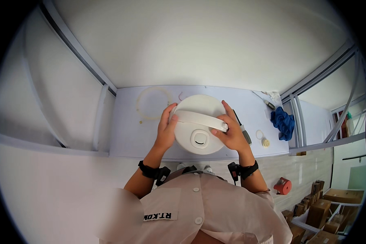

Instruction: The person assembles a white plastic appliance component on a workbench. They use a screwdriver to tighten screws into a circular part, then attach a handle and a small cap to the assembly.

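Note:
A white round rice cooker [187,136] with a curved carry handle [197,118] and an oval button on its lid is between my hands over the table. My left hand [165,128] grips its left side, thumb near the handle's left end. My right hand [235,134] holds the right side, its thumb and fingers around the handle's right pivot. The cooker hides whether its base touches the table. Partly behind my right hand lies a grey and dark tool [246,135]. A thin red wire [180,96] shows just beyond the cooker's left edge.
On the white table [126,138] lie a pale yellow ring [138,103], a screwdriver [269,104], a crumpled blue cloth [284,123] and a small cream roll [265,142]. Metal frame posts flank both sides. A red stool [283,186] and cardboard boxes [318,213] stand at lower right.

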The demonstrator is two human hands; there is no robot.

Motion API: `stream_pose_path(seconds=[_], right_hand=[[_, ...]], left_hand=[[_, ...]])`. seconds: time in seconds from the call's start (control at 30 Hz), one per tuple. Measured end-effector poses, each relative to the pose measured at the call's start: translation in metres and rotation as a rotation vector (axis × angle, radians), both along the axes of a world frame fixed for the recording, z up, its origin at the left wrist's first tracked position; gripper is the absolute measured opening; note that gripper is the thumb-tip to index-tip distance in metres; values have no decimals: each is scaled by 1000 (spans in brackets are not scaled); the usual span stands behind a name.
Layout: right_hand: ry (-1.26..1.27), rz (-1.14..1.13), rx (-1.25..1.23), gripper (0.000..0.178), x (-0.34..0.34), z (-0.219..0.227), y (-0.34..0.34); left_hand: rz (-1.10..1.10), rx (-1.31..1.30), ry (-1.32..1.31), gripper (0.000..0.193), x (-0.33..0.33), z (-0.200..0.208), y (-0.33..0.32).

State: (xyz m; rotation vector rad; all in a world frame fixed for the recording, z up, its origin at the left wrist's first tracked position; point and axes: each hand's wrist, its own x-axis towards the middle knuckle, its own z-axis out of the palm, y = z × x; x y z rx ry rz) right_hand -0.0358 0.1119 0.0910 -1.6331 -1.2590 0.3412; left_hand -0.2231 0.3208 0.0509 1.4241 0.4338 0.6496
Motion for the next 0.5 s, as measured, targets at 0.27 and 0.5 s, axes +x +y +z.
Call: stream_pose_path(seconds=[0.27,0.5], right_hand=[[1,-10,-15,32,0,2,1],[-23,3,-12,32,3,0,3]], left_hand=[[17,-33,16,48,-2,-1,-2],[37,-61,-12,47,0,-1,-3]])
